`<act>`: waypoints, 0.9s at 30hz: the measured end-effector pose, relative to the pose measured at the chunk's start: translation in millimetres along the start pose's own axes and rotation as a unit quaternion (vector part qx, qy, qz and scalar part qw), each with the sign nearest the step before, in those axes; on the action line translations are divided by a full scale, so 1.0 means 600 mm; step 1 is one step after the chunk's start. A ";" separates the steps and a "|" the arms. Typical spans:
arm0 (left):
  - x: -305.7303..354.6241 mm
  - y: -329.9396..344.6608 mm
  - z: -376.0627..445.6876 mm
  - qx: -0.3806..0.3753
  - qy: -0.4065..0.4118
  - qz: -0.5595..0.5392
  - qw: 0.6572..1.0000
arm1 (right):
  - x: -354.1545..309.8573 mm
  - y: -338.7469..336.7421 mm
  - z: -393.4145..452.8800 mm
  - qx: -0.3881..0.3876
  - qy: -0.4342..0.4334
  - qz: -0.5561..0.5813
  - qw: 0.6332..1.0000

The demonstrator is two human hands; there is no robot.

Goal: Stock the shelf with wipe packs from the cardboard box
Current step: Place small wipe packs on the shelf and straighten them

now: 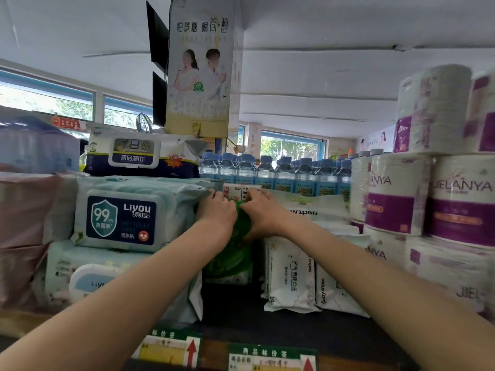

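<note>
From the head camera, both bare arms reach forward over the dark shelf (267, 325) to a green wipe pack (235, 253) standing upright in the gap between two stacks. The left hand (217, 210) is curled over the pack's upper left edge and the right hand (263, 212) over its upper right edge; both hold the green pack at its top, fingers hooked behind it.

Just left of the green pack, and touching the left hand, lies a pale blue Liyou wipe pack (128, 215) with a dark label reading 99, stacked on another Liyou pack (88, 274). Above that stack sits a kitchen wipe pack (142, 156) with a white lid. Just right of the green pack stand white baby wipe packs (290, 274), with more lying on top. Further right are JIELANYA toilet paper rolls (428, 194) in purple wrap. Behind the green pack is a row of blue-capped water bottles (267, 172). Price tags (270, 357) run along the shelf's front edge.
</note>
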State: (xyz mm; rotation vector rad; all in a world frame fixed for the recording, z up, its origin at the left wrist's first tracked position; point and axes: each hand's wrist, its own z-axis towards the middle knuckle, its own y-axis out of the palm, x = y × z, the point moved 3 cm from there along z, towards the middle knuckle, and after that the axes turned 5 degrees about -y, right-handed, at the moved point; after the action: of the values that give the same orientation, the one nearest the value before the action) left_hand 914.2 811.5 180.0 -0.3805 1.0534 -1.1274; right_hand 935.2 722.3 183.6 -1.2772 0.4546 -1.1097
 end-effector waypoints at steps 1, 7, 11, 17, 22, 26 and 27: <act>-0.002 0.000 0.001 -0.002 0.002 -0.007 1.000 | 0.004 -0.003 -0.003 -0.017 0.003 0.012 1.000; -0.007 -0.010 -0.014 0.053 -0.003 -0.121 0.991 | 0.041 -0.049 -0.053 0.051 0.028 0.113 0.992; -0.011 -0.009 -0.007 0.064 -0.010 -0.199 0.978 | 0.019 -0.042 -0.084 0.051 0.013 0.102 0.993; 0.008 0.006 0.018 -0.016 0.017 -0.194 0.981 | -0.007 0.005 -0.082 0.118 -0.001 0.025 0.993; 0.007 0.000 0.021 -0.065 -0.028 -0.186 0.980 | -0.014 0.003 -0.053 0.101 -0.026 0.053 0.993; 0.017 -0.020 -0.031 0.014 -0.001 -0.116 0.993 | -0.002 -0.001 -0.058 0.092 -0.032 0.030 0.995; 0.020 -0.023 -0.051 0.029 0.021 -0.096 0.995 | 0.004 -0.003 -0.063 0.096 -0.026 0.054 0.994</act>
State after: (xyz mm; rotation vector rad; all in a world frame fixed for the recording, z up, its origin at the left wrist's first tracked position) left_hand 881.7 802.5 168.9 -0.4191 1.0351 -1.3398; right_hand 905.6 700.5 175.3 -1.0981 0.3645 -1.0011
